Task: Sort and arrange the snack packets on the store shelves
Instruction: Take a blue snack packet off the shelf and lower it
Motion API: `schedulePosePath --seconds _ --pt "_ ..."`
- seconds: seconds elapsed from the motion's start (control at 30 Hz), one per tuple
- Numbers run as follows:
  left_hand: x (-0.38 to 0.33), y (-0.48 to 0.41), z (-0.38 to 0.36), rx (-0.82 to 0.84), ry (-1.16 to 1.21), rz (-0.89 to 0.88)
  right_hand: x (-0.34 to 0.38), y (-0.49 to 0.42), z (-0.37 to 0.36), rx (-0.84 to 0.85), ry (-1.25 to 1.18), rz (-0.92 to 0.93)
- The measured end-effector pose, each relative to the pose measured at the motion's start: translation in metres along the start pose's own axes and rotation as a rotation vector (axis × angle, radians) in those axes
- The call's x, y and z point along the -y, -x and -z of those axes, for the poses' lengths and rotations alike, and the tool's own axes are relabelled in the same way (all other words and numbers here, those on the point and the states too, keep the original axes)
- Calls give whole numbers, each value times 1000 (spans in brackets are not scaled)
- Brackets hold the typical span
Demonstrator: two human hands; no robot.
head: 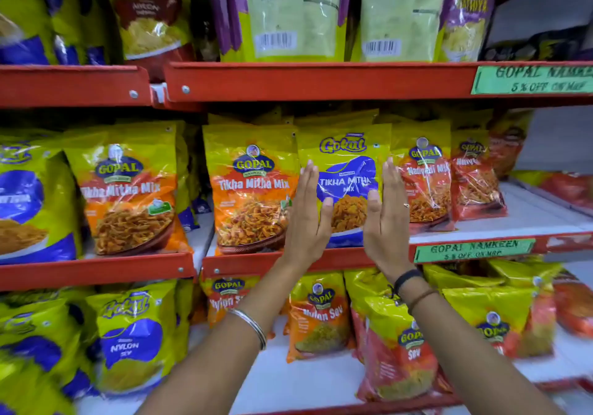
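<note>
A yellow-and-blue Tikha Mitha Mix packet (348,170) stands upright on the middle red shelf (256,262). My left hand (308,219) lies flat against its left side and my right hand (383,219) against its right side. Palms face each other, fingers are straight, and both thumbs rest on the packet's front. An orange Tikha Mitha Mix packet (253,190) touches it on the left. A red-orange Nadiyadi Mix packet (423,183) stands on its right. Neither hand curls around the packet.
Another orange Tikha Mitha Mix packet (128,190) and blue packets fill the left bay. The upper shelf (321,81) holds purple and green pouches. Below are Nylon Sev packets (317,315) and a red Sev packet (401,350). A green price label (475,249) sits on the shelf rim.
</note>
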State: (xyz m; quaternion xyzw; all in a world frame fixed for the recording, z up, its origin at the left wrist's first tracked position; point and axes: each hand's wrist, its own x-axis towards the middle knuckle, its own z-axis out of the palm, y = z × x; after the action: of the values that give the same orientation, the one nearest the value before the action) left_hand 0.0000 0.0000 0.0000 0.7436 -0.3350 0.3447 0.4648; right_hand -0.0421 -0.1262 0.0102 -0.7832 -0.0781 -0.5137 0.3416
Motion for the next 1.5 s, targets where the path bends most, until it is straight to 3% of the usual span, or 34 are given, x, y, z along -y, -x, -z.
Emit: schedulePosePath --seconds 0.1,0.33,0.7,0.97,1.1,1.23,1.5 --pt "7 12 -22 -21 21 169 -20 6 0 16 -54 -149" --pt "18 14 -44 -11 55 415 -70 6 -11 308 -182 -508" --pt "29 -4 -19 231 19 685 -98 7 -1 325 -283 -483" --pt "-12 31 27 -107 223 508 -35 27 13 126 -455 -425" --pt "-29 55 59 -180 253 457 1 46 16 70 -542 -369" --pt "-12 104 96 -146 206 532 28 101 -5 137 -573 -414" --pt "48 221 126 32 169 796 22 227 -54 396 -544 -686"
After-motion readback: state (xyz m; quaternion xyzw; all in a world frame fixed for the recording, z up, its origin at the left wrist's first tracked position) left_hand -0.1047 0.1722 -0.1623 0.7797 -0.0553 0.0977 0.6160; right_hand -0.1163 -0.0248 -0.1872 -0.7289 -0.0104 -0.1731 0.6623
